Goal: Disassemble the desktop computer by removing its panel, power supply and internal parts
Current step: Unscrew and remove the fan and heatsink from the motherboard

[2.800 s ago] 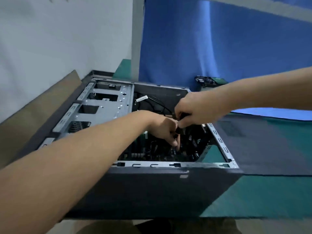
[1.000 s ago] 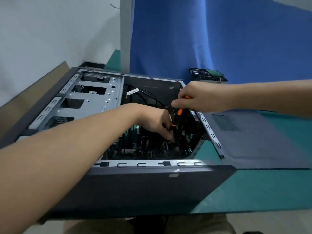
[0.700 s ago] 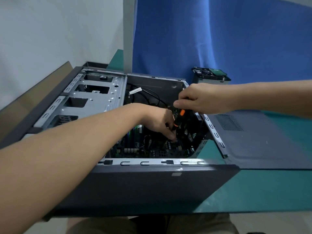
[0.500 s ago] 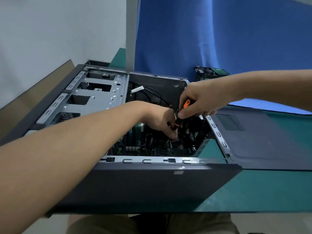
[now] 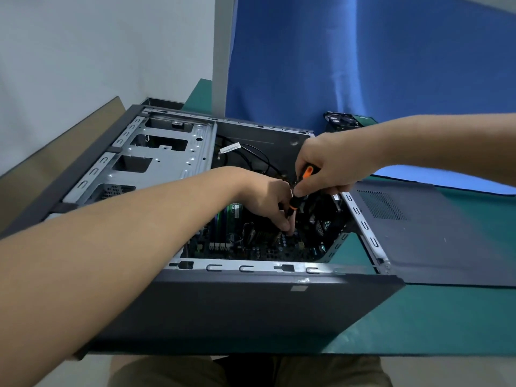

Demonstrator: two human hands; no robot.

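Midpoint, seemingly — gripping screwdriver (image 5: 293,203) handle in right hand (image 5: 332,163), pinching its shaft with left hand (image 5: 266,198) low over board (image 5: 251,245) inside open case (image 5: 251,311) on mat (image 5: 418,317), working with panel (image 5: 435,241) already lying off alongside, leaving board and other internals to come out.

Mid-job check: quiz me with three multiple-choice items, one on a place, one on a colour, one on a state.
1. Where is the side panel? A) flat on the mat, right of the case B) on the floor C) on the case
2. The screwdriver handle is: A) blue B) orange and black C) yellow
3. The right hand: A) lies open B) holds a cloth C) grips the screwdriver
Answers: 1A, it lies beside the open case; 2B, orange bands show on black; 3C, it curls round the handle.
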